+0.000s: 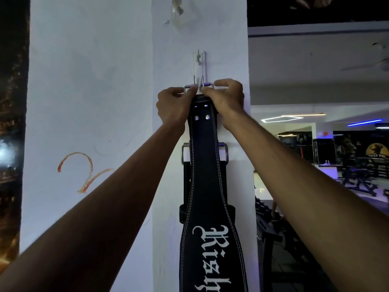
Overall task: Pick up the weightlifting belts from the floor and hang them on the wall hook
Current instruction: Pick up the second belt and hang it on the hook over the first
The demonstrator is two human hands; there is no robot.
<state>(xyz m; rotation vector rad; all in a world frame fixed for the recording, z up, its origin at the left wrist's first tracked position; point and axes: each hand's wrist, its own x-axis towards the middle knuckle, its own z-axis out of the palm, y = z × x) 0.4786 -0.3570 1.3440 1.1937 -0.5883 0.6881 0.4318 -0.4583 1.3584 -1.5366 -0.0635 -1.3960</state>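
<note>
Two bare hands raise a black weightlifting belt against a white pillar in a dim gym. The belt is wide, dark leather with pale double stitching along both edges; it narrows toward its top end, where two rivets sit side by side, and broadens lower down, where white gothic lettering runs lengthwise. It hangs straight down the pillar's right face and runs out of the bottom of the frame.

At its top sits a rectangular metal buckle, held just beneath a thin wire wall hook fixed to the pillar. The buckle's prongs point up toward the hook's lower end; whether the buckle already rests on the hook cannot be told.

The left hand is closed around the left side of the buckle and the belt's top edge, fingers curled in. The right hand is clamped on the right side, thumb and fingers pinched over the frame. Both forearms reach up from the near bottom corners.

Behind the front belt a second belt hangs flat on the pillar, its own metal buckle showing on either side of the front belt, and a dark strap loop lower down.

An orange scrawl marks the pillar's left face. A patch of torn tape residue sits high above the hook. To the far right, gym equipment stands under blue strip lighting.
</note>
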